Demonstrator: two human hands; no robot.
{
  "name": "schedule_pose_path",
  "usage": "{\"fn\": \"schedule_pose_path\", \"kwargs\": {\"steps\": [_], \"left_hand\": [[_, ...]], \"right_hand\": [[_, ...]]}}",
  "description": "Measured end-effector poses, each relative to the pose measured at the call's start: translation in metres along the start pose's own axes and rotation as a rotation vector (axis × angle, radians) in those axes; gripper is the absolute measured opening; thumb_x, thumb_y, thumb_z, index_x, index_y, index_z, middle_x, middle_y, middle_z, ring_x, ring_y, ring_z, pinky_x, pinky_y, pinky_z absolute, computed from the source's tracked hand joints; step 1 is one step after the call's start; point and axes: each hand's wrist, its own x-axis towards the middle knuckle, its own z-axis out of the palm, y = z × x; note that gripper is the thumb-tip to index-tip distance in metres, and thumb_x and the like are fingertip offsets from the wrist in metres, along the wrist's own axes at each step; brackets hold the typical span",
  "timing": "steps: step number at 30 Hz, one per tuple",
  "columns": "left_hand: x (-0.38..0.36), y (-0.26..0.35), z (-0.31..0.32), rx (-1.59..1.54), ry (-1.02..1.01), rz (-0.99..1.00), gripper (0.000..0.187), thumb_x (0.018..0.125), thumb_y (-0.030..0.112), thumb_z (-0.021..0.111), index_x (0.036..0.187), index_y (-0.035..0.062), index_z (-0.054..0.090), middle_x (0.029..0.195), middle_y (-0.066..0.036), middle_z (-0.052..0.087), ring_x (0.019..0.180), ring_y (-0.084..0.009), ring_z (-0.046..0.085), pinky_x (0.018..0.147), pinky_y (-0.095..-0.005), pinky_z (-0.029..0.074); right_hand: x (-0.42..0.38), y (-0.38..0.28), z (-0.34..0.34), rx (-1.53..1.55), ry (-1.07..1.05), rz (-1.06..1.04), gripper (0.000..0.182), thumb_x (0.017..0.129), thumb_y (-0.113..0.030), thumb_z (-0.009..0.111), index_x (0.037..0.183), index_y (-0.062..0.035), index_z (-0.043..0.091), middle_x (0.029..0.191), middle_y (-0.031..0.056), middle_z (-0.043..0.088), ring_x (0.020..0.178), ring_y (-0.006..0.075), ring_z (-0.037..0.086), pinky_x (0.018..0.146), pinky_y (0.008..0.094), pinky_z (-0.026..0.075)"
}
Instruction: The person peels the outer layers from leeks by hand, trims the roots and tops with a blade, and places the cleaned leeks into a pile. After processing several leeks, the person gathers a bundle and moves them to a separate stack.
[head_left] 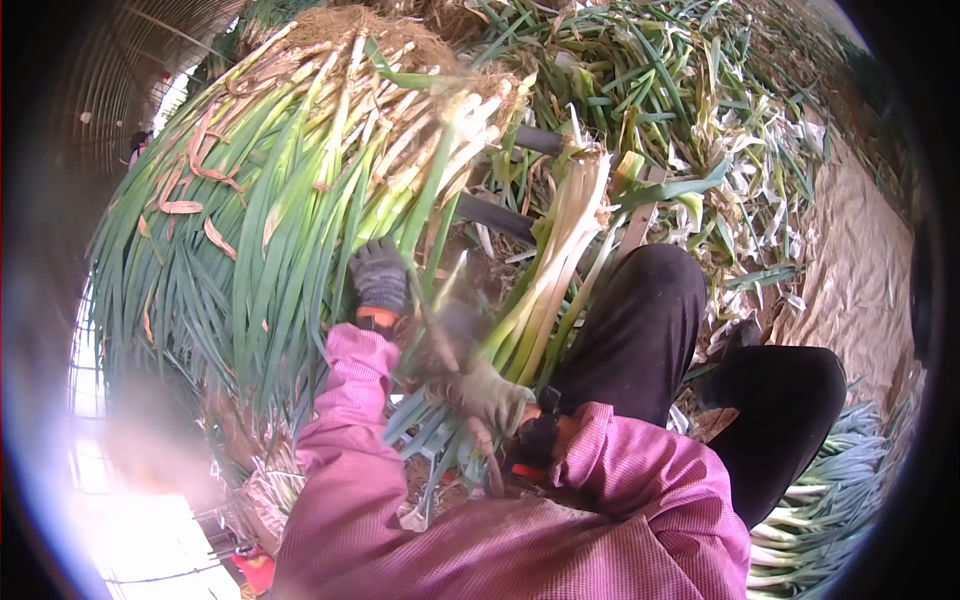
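Across the upper left sprawls a green onion heap (250,215), beside the dark-trousered leg (635,335) slants a pale-stalked bundle (570,240) gripped by its leaves (512,338) in the right hand (495,395), and the left hand (380,276) touches the heap, though whether its fingers (374,252) grip I cannot tell

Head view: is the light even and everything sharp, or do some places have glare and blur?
Head view: uneven light, with strong glare washing out the lower left; a round black border hides the corners; the right hand looks smeared, while the left hand and the leaf pile look clearer.
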Motion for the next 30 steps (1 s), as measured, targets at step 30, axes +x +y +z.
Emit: {"fn": "schedule_pose_path", "kwargs": {"steps": [30], "left_hand": [[0.004, 0.017, -0.123, -0.195, -0.123, 0.572, 0.012, 0.081, 0.013, 0.056, 0.089, 0.0076, 0.062, 0.072, -0.015, 0.062, 0.066, -0.0312, 0.063, 0.058, -0.0437, 0.049]], "right_hand": [[-0.011, -0.007, 0.000, -0.197, -0.017, 0.149, 0.039, 0.075, -0.023, 0.074, 0.102, 0.0039, 0.067, 0.087, 0.0183, 0.068, 0.077, 0.0288, 0.066, 0.073, 0.0380, 0.051]]}}
